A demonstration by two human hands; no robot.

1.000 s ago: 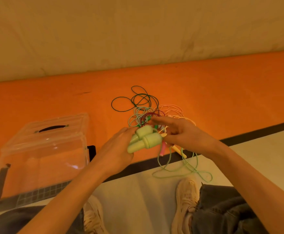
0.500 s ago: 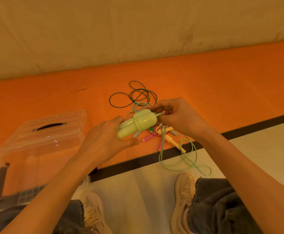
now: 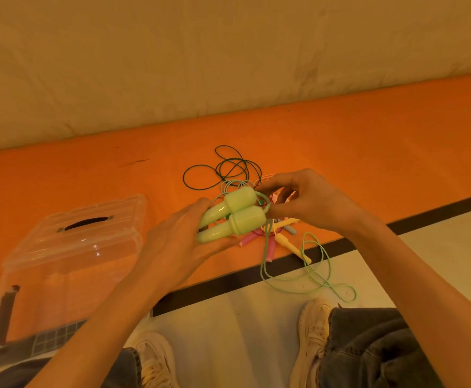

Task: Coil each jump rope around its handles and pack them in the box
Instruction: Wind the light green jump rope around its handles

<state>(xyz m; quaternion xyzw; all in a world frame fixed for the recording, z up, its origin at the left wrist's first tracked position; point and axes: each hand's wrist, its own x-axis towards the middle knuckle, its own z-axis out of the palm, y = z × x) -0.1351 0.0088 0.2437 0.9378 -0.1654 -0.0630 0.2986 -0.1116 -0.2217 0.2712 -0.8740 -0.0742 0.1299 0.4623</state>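
Gripped in the left hand [image 3: 182, 247] are the two pale green plastic jump-rope handles [image 3: 232, 215], laid side by side with their narrow ends in the palm and their rounded thick ends pointed away and to the right. The fingers are curled beneath them and the thumb is laid along the near side, so that a closed grip is kept on the pair. The thin pale green cord [image 3: 307, 271] is pinched in the right hand [image 3: 309, 201] just beside the thick ends of the handles, between thumb and bent fingers; from there it is seen to hang down and trail in loose loops across the black stripe [image 3: 228, 284] onto the pale floor [image 3: 228, 326], near the right cream sneaker [image 3: 311, 340]. Dark grey jeans [image 3: 374, 348] and a second sneaker are seen at the lower edge.

To the left, on the orange floor mat [image 3: 60, 186], the clear plastic box with a black handle in its lid [image 3: 72, 253] is stood, well apart from the hands. Under and beyond the hands, a tangle of other ropes is spread on the mat: pink handles [image 3: 270, 249], a yellow handle [image 3: 291, 247], and, farthest off, a dark green cord in loose rings [image 3: 223, 170]. Behind the mat, a beige wall [image 3: 228, 57] is seen.
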